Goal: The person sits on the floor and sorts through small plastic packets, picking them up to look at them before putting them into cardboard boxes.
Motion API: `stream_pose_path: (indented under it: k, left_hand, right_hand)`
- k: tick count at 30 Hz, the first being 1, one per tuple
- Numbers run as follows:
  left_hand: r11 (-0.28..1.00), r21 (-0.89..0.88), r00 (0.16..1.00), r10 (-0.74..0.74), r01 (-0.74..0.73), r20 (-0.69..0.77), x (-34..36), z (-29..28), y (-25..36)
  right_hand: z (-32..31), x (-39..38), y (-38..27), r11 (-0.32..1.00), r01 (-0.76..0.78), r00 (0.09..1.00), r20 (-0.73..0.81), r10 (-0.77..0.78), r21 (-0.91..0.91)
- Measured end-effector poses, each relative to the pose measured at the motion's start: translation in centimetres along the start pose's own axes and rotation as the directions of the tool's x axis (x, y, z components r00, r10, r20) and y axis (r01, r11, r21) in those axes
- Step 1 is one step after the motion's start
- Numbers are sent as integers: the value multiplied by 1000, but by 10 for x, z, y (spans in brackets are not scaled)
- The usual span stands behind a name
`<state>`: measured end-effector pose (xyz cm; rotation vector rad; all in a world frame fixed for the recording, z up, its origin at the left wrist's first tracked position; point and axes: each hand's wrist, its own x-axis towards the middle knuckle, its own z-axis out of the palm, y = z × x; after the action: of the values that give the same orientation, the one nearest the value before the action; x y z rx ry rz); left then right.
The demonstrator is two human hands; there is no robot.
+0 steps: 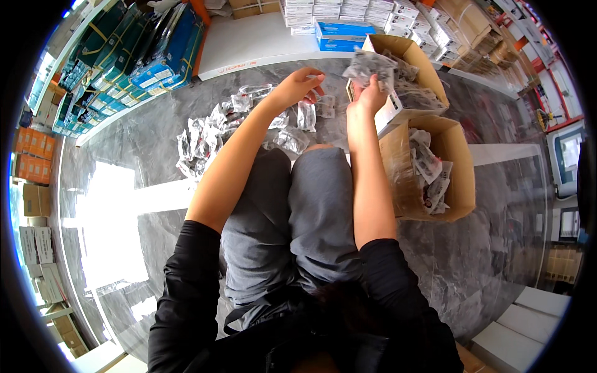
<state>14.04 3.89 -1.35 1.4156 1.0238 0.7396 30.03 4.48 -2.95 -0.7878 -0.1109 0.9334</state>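
My right hand grips a clear plastic bag with greyish contents, held up at the left side of the far open carton. What is inside the bag is too blurred to name. Over the floor pile, my left hand is empty, with its fingers loosely bent and apart. Beneath and left of it lie several small clear bags with dark and white contents, spread across the floor. More such bags fill the nearer open carton by my right knee.
A white box stands between the two cartons. Ahead, a white platform carries a blue box and stacked white boxes. Strapped blue and green packs fill the left rack. White boxes sit behind at right.
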Motion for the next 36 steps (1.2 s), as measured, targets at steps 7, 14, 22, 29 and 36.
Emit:
stream_pose_path:
  k: [7, 14, 22, 29, 36]
  left_hand:
    - [1000, -13, 999, -1, 2, 33, 6, -1, -6]
    - [999, 7, 998, -48, 48, 30, -1, -9, -3]
    - [999, -5, 998, -50, 50, 31, -11, -15, 10]
    - [998, -15, 997, -65, 66, 43, -8, -18, 4]
    - [994, 56, 993, -98, 94, 63, 4, -21, -10]
  right_hand:
    - [-27, 29, 22, 998, 68, 957, 282, -67, 6]
    - [-25, 31, 25, 998, -64, 972, 226, 67, -22]
    - [-37, 94, 6, 996, -61, 996, 73, 57, 63]
    - [-47, 122, -22, 918, -194, 970, 205, 127, 347]
    - [-48, 61, 26, 931, -298, 826, 432, 362, -209]
